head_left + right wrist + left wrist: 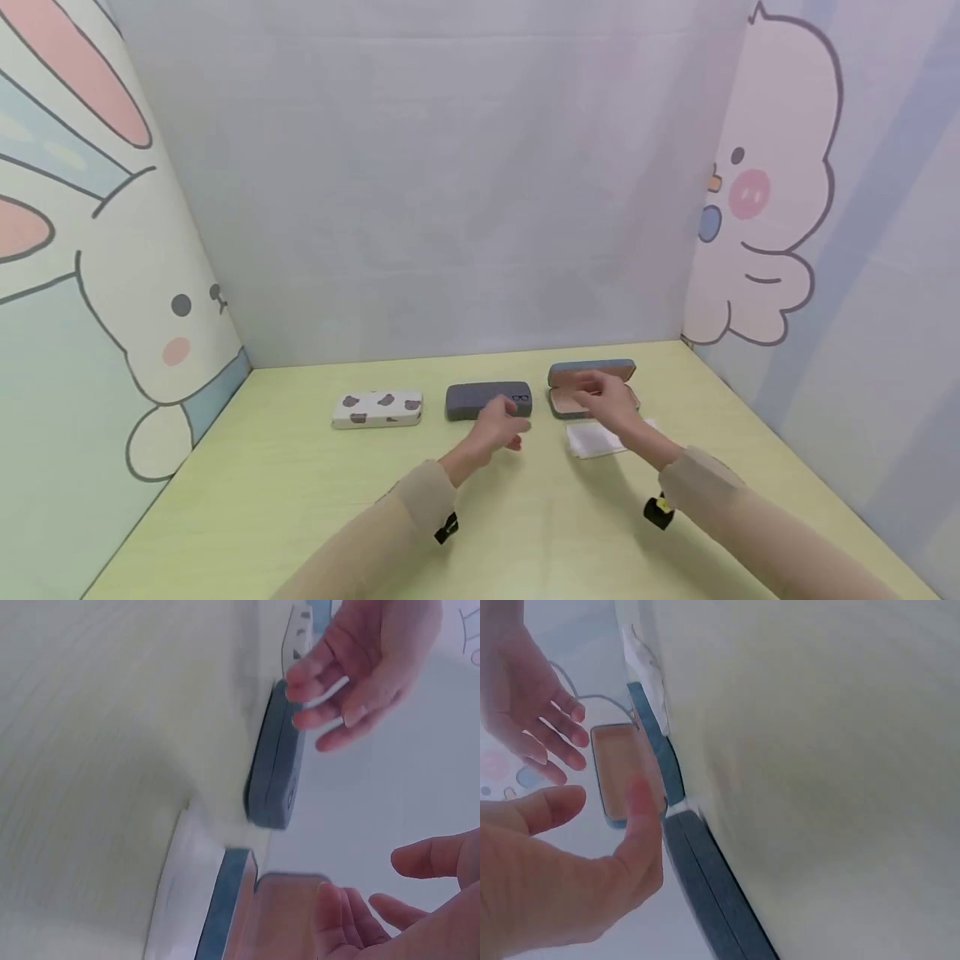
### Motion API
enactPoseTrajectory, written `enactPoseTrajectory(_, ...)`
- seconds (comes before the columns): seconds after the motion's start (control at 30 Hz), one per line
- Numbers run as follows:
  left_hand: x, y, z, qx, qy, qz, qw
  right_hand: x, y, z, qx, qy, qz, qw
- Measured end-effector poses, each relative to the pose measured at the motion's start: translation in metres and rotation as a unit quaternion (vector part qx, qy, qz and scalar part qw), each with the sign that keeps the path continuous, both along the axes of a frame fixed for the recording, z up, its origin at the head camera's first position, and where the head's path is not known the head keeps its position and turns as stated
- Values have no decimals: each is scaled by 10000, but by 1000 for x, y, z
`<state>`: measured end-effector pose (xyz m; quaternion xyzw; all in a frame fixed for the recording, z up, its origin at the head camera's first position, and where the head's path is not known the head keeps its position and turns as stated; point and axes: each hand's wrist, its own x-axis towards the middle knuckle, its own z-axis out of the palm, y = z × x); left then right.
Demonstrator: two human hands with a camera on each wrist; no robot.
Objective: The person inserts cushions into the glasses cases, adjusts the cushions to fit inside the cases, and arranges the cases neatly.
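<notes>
My left hand [491, 432] hovers before a dark blue-grey glasses case [468, 402], which is closed. Its fingers bend loosely, and the thumb stands apart from them with nothing between in the left wrist view. Over an open glasses case [588, 367] with a tan-pink lining hangs my right hand [609, 404], partly covering its inside. Those fingers are also loosely bent and hold nothing; whether they touch the case I cannot tell. A folded white cloth [592, 439] lies on the table in front of the open case, partly beneath the right forearm in view.
A white glasses case [401, 408] with grey-brown animal patches lies closed at the left of the row. The pale yellow-green table [300, 508] ends at a plain light backdrop [420, 208]. Side panels with a cartoon rabbit [150, 275] and another figure [780, 167] flank it.
</notes>
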<state>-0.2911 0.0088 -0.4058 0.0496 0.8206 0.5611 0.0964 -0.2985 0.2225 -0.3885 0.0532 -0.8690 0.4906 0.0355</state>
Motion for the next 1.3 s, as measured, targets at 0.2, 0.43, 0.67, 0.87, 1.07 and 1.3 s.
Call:
enactPoseTrajectory(0.2, 11, 32, -6, 490, -634, -327, 9962, 8, 57, -4, 421, -27, -97, 9991)
enactPoseTrajectory(0.43, 8, 62, -9, 696, -918, -218, 9931, 9, 114, -18, 702, -603, 108, 9956)
enactPoseTrajectory(0.67, 2, 70, -16, 1095, -1469, 44, 9831, 1, 158, -31, 229, -1312, 719, 9885)
enactPoseTrajectory(0.87, -2, 73, -23, 1526, -1698, -78, 9736, -1, 171, -39, -159, -1720, 1121, 9786)
enactPoseTrajectory(1.07, -3, 78, -26, 1518, -1746, -140, 9728, -2, 168, -41, -209, -1761, 1187, 9770)
enactPoseTrajectory(1.3, -4, 79, -28, 1502, -1742, -73, 9731, -4, 163, -43, -143, -1664, 1314, 9772)
